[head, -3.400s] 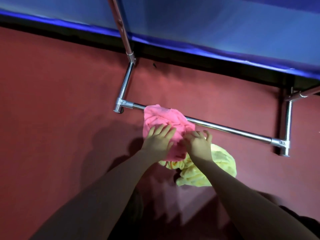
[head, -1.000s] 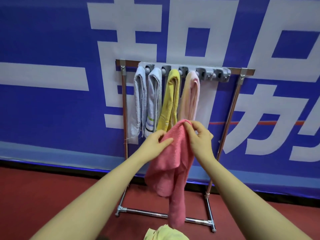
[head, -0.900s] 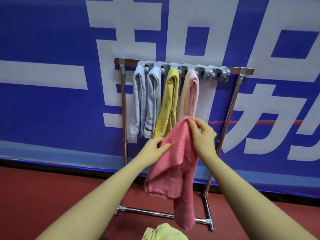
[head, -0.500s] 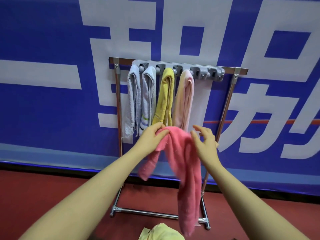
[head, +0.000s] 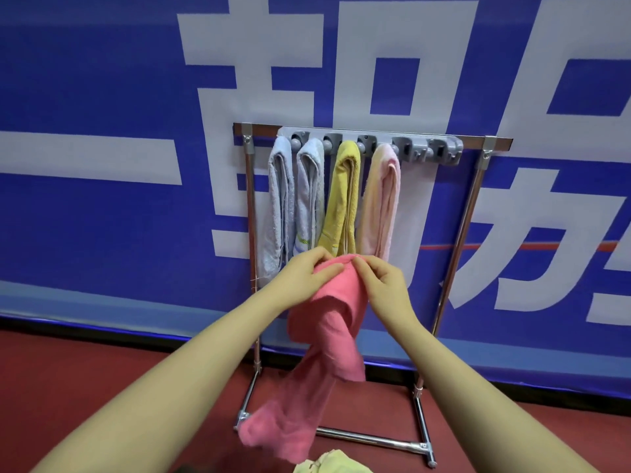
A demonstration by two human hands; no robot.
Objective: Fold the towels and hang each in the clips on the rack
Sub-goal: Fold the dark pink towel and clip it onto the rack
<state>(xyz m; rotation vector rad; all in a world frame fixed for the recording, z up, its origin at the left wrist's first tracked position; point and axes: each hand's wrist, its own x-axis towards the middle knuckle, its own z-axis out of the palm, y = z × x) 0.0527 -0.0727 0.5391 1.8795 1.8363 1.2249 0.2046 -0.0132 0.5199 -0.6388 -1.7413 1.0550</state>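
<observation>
Both hands, left [head: 309, 273] and right [head: 384, 279], are pinching the pink towel [head: 336, 322] at frame centre, below the clips [head: 415, 150]. Soft, light, limp: likely best gripped along the top fold.

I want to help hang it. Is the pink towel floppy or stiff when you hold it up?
Probably floppy: the pink towel sags and twists below the left hand and right hand pinching its top edge. It likely feels light, since fingertips alone carry it. Its fuzzy surface probably won't slip.
</observation>
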